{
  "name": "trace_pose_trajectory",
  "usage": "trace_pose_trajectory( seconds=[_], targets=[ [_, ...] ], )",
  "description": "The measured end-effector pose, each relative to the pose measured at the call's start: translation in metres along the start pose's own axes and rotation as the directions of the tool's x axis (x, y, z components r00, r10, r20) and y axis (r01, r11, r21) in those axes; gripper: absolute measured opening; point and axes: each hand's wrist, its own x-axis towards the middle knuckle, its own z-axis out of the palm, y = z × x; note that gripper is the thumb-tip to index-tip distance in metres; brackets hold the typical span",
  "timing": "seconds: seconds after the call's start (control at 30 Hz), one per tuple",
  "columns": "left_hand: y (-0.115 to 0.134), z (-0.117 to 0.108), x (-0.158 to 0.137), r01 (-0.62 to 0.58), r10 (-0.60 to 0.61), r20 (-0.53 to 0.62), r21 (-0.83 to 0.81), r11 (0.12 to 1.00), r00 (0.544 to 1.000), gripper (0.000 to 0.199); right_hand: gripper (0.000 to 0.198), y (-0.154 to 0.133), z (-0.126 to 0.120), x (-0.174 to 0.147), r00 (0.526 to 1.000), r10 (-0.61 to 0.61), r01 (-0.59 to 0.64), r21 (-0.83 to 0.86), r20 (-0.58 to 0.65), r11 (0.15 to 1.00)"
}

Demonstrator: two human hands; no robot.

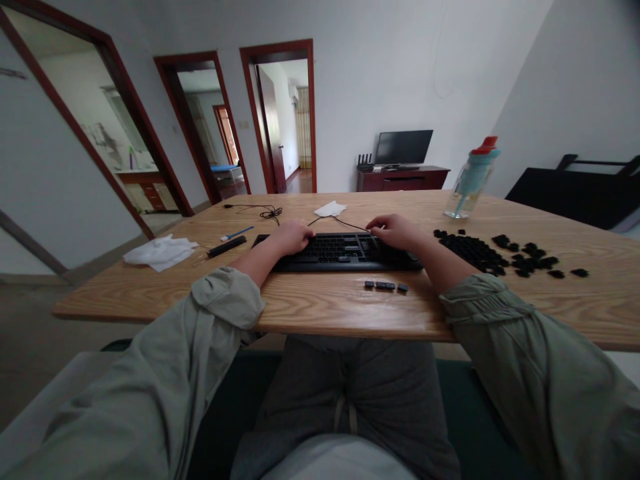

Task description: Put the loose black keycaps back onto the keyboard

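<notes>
A black keyboard (333, 251) lies flat on the wooden table in front of me, its thin cable running off behind it. My left hand (294, 238) lies over its left part, fingers curled at the far edge. Across the right part reaches my right hand (397, 231), with bent fingers and thumb close together at the far edge near the cable. Both hands appear closed on the keyboard, though their undersides are hidden. Several loose black keycaps (385, 286) sit in a row just before the keyboard's near edge.
A heap of black keycaps (470, 252) spreads to the right, below a water bottle (470, 183). Leftward are crumpled white tissues (160, 253), a dark bar-shaped object (227, 247) and a small blue-handled brush (238, 233). Another white tissue (331, 209) lies behind the keyboard.
</notes>
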Motion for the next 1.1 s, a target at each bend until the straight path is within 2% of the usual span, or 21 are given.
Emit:
trace_pose_trajectory(
  seconds=[0.13, 0.23, 0.5, 0.73, 0.93, 1.1],
  targets=[
    [-0.003, 0.005, 0.003, 0.085, -0.092, -0.03, -0.181, 0.98, 0.995, 0.029, 0.029, 0.003, 0.001, 0.001, 1.0, -0.003, 0.003, -0.001, 0.007, 1.0],
    [-0.007, 0.009, 0.006, 0.096, -0.11, -0.036, -0.267, 0.959, 0.993, 0.028, 0.029, 0.005, 0.002, 0.002, 1.0, -0.004, 0.004, -0.003, 0.005, 1.0],
    [-0.005, 0.003, 0.009, 0.055, -0.06, -0.027, -0.158, 0.986, 0.998, 0.028, 0.029, 0.007, 0.003, 0.002, 1.0, -0.005, 0.005, -0.001, 0.01, 1.0],
    [-0.007, 0.003, 0.01, 0.017, -0.023, -0.039, -0.154, 0.988, 0.999, 0.03, 0.029, 0.008, 0.004, 0.003, 1.0, 0.006, -0.006, 0.005, 0.016, 1.0],
    [-0.01, 0.005, 0.012, 0.008, -0.016, -0.035, -0.227, 0.974, 0.999, 0.026, 0.029, 0.006, 0.002, 0.001, 1.0, 0.009, -0.009, 0.003, 0.007, 1.0],
    [-0.011, 0.005, 0.012, 0.056, -0.079, -0.056, -0.335, 0.941, 0.995, 0.027, 0.03, 0.005, 0.002, 0.001, 1.0, 0.021, -0.021, 0.011, 0.015, 1.0]
  ],
)
